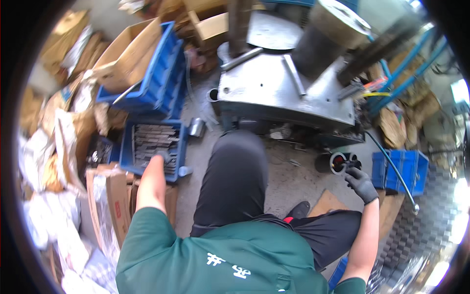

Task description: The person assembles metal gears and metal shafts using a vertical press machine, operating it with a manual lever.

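Head view, the only one. I sit facing a grey steel machine table [289,98], one knee raised toward it, arms spread wide to either side.

Left hand [163,158]: gloved, reaching down into a blue crate [128,147] just left of my knee. The crate is packed with flat grey metal strips [154,139] lying in rows. Fingers curl down onto the strips at the near right corner; I cannot tell whether they have closed on one or only rest on top. The crate sits low and close, I judge so stock can be drawn without standing.

Right hand [361,182]: black glove, stretched out to the right, fingers bent around the rim of a small round black part with a red ring [339,162] on the floor. Contact looks real, but a full clamp is not clear.

Surroundings: a second blue crate [161,78] tilted behind the first, holding a cardboard box [125,56]. Another blue bin [401,171] just right of the right hand. A thin hose [391,166] runs across it. Cardboard and plastic wrap are heaped along the left.
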A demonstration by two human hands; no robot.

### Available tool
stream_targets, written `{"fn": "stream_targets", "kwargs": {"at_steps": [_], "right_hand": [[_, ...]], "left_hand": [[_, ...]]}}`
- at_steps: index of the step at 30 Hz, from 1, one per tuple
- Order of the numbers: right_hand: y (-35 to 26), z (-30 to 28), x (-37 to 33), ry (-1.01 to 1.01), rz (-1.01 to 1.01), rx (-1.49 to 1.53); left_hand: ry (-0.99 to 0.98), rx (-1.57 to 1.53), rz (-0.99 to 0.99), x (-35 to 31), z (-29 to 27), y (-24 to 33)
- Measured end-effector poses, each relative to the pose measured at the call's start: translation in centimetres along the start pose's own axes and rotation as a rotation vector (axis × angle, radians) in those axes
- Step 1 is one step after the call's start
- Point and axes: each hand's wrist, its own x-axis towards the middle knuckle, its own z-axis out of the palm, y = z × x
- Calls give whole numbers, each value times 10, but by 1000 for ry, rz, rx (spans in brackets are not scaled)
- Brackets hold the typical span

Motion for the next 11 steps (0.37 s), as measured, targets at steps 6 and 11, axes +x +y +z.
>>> {"fn": "stream_targets", "kwargs": {"at_steps": [6,11], "right_hand": [[25,-13,-16,53,1,-107],[20,-7,-12,76,-95,-270]], "left_hand": [[-32,-357,-160,-6,4,42],[81,-271,-164,-41,-30,72]]}}
